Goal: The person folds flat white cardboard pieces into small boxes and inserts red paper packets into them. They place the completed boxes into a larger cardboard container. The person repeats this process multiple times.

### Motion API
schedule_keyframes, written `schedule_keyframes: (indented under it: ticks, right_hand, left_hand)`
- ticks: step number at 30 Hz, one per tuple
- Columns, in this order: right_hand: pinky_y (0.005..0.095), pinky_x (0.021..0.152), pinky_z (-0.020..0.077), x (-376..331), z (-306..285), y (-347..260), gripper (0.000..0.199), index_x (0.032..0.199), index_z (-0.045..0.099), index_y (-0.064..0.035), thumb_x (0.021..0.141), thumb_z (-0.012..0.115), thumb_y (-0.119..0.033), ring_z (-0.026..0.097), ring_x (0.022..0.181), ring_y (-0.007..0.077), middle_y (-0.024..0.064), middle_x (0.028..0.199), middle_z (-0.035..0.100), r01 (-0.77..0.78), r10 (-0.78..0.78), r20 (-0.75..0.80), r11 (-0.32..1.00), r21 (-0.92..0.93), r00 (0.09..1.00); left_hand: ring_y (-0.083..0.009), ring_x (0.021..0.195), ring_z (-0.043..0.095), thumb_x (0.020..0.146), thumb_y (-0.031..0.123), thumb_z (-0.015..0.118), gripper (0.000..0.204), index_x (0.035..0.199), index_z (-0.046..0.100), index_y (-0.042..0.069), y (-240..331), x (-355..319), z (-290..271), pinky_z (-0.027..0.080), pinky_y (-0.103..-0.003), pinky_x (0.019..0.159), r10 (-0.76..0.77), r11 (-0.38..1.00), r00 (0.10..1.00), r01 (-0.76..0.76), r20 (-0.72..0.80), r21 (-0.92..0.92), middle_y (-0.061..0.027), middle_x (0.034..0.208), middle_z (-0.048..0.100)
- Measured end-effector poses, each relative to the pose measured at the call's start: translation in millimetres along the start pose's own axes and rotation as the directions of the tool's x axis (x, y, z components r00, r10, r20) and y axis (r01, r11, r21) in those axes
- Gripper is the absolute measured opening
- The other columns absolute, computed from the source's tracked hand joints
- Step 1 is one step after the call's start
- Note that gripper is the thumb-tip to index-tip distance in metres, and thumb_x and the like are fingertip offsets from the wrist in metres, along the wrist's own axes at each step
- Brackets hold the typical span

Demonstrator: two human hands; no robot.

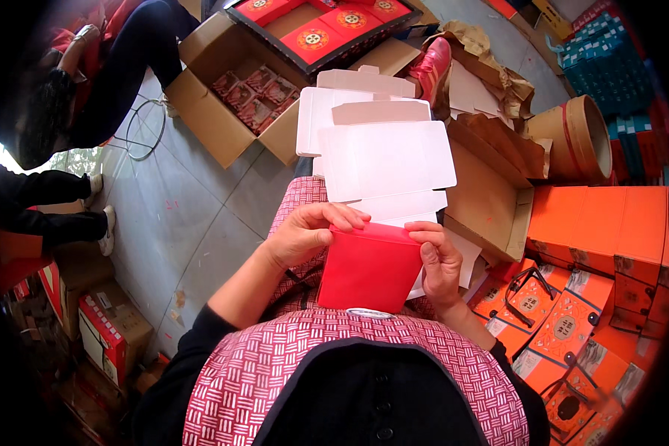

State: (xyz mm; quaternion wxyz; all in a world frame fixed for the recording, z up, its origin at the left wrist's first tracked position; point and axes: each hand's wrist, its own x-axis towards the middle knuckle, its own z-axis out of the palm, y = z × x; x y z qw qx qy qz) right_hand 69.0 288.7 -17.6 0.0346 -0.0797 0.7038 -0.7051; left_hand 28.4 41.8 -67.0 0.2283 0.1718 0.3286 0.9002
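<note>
A red paper box (368, 269) stands against my lap, in front of the patterned apron (275, 349). My left hand (308, 232) grips its upper left edge, with thumb and fingers on the top rim. At the upper right corner my right hand (440, 264) is closed on the same box, fingertips over the edge and thumb on its side. Just beyond the box, flat unfolded white box blanks (390, 160) lie overlapping across my knees. A small white oval (369, 313) shows at the lower edge of the red box.
An open brown carton (208, 97) holds several small packets, and a black-rimmed tray (312, 63) carries red boxes. Orange boxes (565, 327) are stacked at right, beside an empty carton (490, 201) and a round drum (576, 141). Other people's legs (126, 74) show at left.
</note>
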Motion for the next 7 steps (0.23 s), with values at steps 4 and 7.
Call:
schedule_keyframes:
  ticks: [4,7]
  right_hand:
    - [0.0306,0.094,0.0409,1.6,1.9,-2.5,0.017,0.103,0.062,-0.0012,0.096,0.051,-0.013,0.055,0.109,0.0217,0.0144,0.118,0.059,0.002,-0.004,0.022,0.996,0.089,1.0]
    - [0.0314,0.096,0.0402,-1.4,-1.0,1.2,0.019,0.106,0.061,-0.0017,0.096,0.052,-0.015,0.054,0.112,0.0227,0.015,0.119,0.058,-0.004,-0.003,0.054,0.993,0.122,0.999]
  left_hand:
    - [-0.033,0.122,0.047,0.086,0.023,0.068,0.022,0.102,0.067,0.008,0.4,3.1,-1.7,0.033,-0.052,0.105,0.009,0.999,0.998,-0.006,0.066,-0.035,-0.0112,0.111,0.063]
    - [-0.0335,0.122,0.047,0.087,0.025,0.066,0.022,0.103,0.067,0.01,-3.2,2.8,-6.4,0.031,-0.054,0.106,0.033,0.999,0.992,-0.029,0.125,-0.031,-0.011,0.112,0.063]
